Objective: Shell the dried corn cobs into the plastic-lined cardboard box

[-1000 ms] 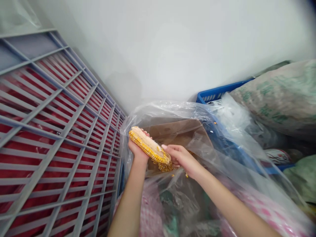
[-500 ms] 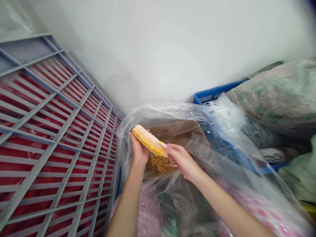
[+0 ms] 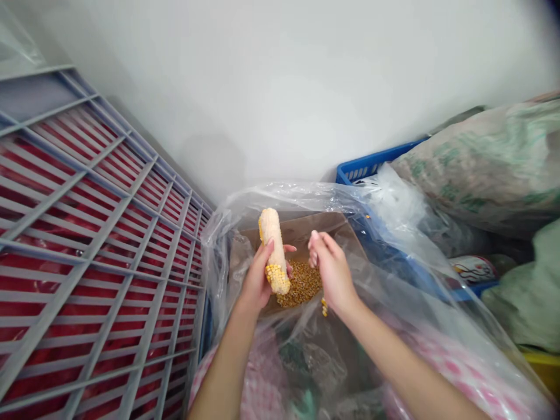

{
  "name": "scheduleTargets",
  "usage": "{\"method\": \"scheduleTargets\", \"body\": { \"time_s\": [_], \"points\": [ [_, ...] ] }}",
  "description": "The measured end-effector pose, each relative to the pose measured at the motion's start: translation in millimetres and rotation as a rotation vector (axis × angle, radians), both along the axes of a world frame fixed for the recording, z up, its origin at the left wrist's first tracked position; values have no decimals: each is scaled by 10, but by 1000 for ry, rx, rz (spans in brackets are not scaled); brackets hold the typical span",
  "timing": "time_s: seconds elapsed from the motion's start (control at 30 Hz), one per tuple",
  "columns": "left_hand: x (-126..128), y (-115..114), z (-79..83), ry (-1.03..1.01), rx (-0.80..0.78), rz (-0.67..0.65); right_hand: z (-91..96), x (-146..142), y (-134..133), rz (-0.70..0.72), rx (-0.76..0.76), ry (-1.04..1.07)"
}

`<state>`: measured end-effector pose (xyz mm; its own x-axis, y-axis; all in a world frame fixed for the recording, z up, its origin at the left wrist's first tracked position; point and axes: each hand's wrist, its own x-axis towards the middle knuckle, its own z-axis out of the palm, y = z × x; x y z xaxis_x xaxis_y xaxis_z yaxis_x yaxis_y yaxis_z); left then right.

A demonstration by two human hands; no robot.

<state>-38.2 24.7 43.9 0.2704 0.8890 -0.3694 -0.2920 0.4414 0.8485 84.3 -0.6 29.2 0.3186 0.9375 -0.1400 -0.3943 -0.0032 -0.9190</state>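
Note:
My left hand (image 3: 258, 277) is wrapped round an ear of corn (image 3: 275, 245), held tilted with its top away from me. Much of the side facing up is bare cob; yellow kernels show along the left edge and near the lower end. To the right, apart from the ear, is my right hand (image 3: 335, 268), its fingers curled in and the thumb against them. What it holds, if anything, is hidden. A few kernels (image 3: 324, 307) show just below it. Under both hands, a pile of loose corn kernels (image 3: 301, 283) lies in a plastic-lined cardboard box (image 3: 315, 224).
Clear plastic sheeting (image 3: 227, 216) spreads round the box and toward me. A grey slatted crate (image 3: 100, 233) with red behind its slats rises at the left. At the right, a blue basket (image 3: 376, 160) holds bags beside a stuffed patterned sack (image 3: 485, 163). A white wall (image 3: 280, 87) stands behind.
My right hand has come off the ear and moved slightly right, with its fingers curled. The left hand has turned the ear more upright, showing more bare cob.

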Motion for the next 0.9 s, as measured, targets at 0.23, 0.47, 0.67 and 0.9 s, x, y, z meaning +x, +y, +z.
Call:
{"method": "scheduleTargets", "body": {
  "time_s": [0.23,0.47,0.67,0.9],
  "points": [
    [236,-235,-42,80,-48,-266,160,242,132,261,-97,438],
    [183,-216,-24,64,-121,-408,124,186,130,16,-44,270],
    [246,-225,-98,480,248,-210,36,120,135,-149,134,-201],
    [347,-195,-325,420,279,-3,65,-82,-13,-47,224,-442]
  ]
}}
